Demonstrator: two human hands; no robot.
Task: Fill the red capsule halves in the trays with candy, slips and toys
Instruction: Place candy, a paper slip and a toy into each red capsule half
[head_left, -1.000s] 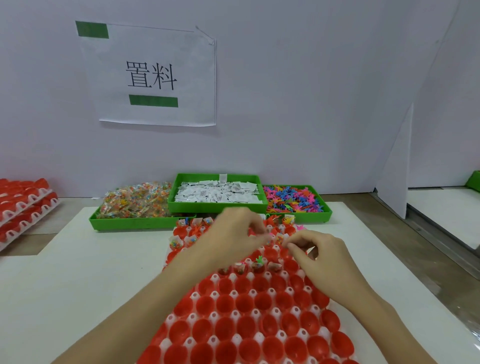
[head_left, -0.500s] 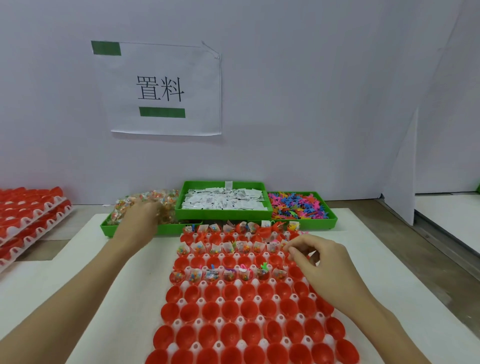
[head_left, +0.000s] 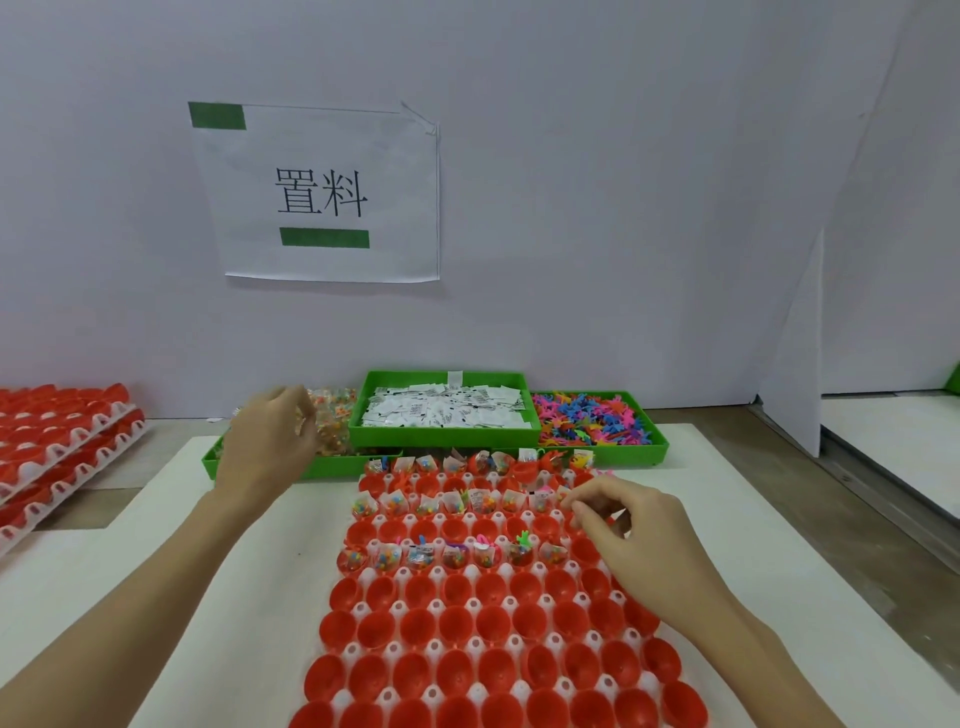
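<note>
Behind one capsule tray (head_left: 470, 605), three green bins (head_left: 441, 439), two hands.

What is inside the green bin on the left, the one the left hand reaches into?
The left green bin holds clear packets of coloured candy. The left hand covers much of the pile, so whether its fingers already pinch a packet cannot be seen.

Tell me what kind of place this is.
Probably a small factory packing or assembly station. A printed sign is taped to the partition wall, three green bins of candy, slips and toys line the bench, and more trays of red capsule halves are stacked on the left.
</note>
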